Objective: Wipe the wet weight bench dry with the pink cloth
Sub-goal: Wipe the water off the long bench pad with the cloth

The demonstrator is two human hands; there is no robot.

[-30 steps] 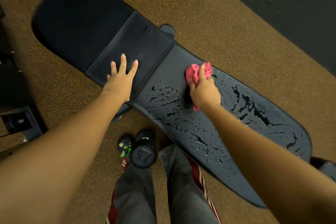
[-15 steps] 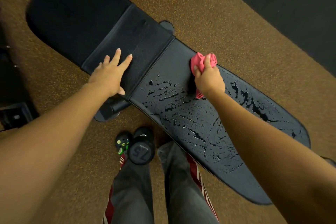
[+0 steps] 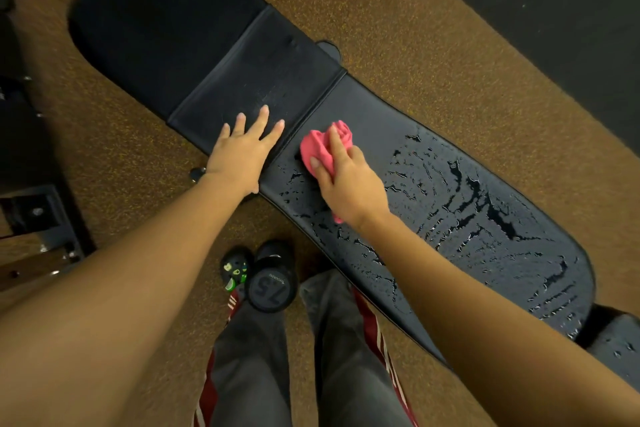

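Observation:
The black weight bench (image 3: 381, 107) runs diagonally from upper left to lower right. Its long right pad carries many water beads and streaks (image 3: 467, 204). My right hand (image 3: 346, 180) grips the bunched pink cloth (image 3: 320, 146) and presses it on the wet pad close to the seam between the pads. My left hand (image 3: 242, 152) lies flat with spread fingers on the middle pad, just left of that seam. The strip of pad above the cloth looks dry.
A black dumbbell marked 75 (image 3: 270, 288) stands on the brown speckled floor by my feet, beside a dark shoe with green charms (image 3: 235, 267). A dark metal frame (image 3: 38, 218) sits at the left. Black matting (image 3: 554, 10) covers the upper right.
My right hand has swept the pink cloth from the pad's far edge toward the near side by the seam. My left hand stays flat on the middle pad.

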